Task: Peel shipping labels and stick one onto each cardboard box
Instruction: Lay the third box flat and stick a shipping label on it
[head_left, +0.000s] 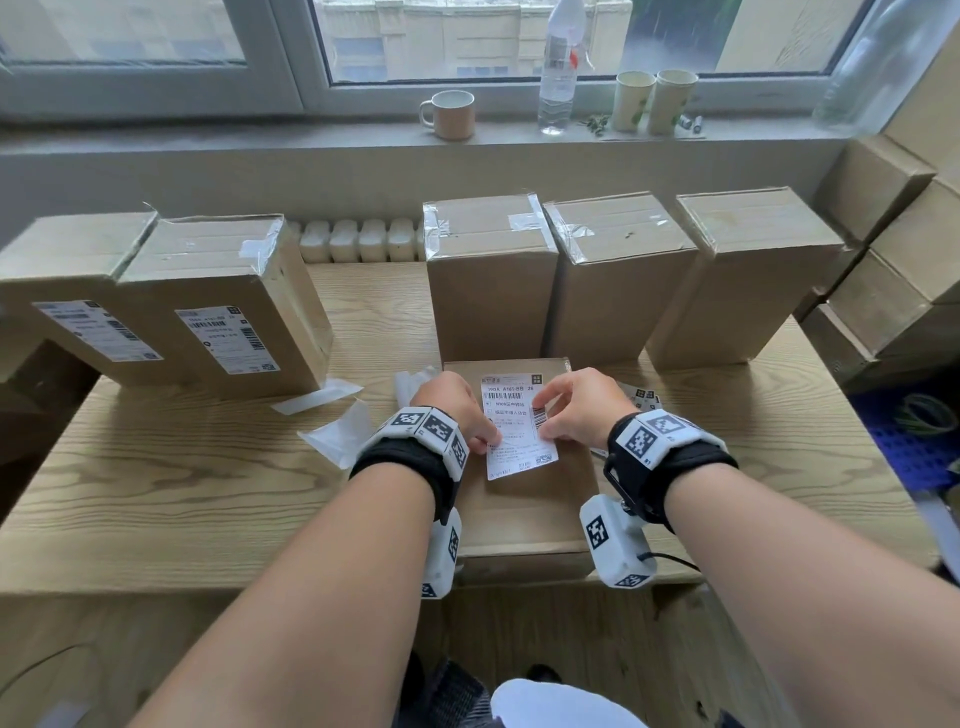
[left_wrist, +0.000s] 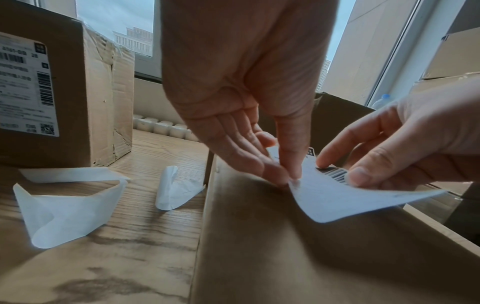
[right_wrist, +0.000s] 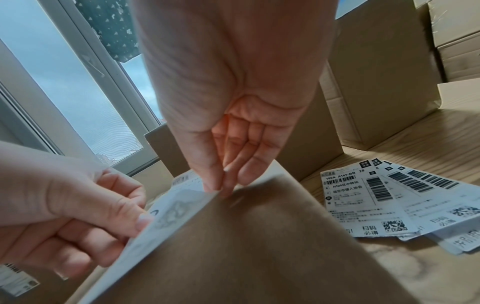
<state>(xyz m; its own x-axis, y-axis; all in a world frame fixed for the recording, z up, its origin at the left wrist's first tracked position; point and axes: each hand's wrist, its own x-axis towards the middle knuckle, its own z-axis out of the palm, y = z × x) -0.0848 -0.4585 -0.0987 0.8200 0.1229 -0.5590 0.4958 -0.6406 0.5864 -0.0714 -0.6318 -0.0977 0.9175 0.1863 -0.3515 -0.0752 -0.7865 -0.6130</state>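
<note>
A flat cardboard box (head_left: 524, 514) lies on the table right in front of me. Over its top I hold a white shipping label (head_left: 517, 431) printed side up. My left hand (head_left: 488, 441) pinches its left edge and my right hand (head_left: 543, 415) pinches its right edge near the barcode. In the left wrist view the label (left_wrist: 350, 201) curls up off the box (left_wrist: 285, 257) at its near end. The right wrist view shows my right fingertips (right_wrist: 221, 185) on the label's edge (right_wrist: 166, 218). Three unlabelled boxes (head_left: 618, 270) stand behind. Two labelled boxes (head_left: 223, 306) stand at the left.
A fan of spare labels (right_wrist: 389, 201) lies on the table right of the flat box. Curled backing papers (head_left: 332, 436) lie to its left. More boxes (head_left: 904, 249) are stacked at the far right. A mug (head_left: 449, 114), bottle and paper cups sit on the windowsill.
</note>
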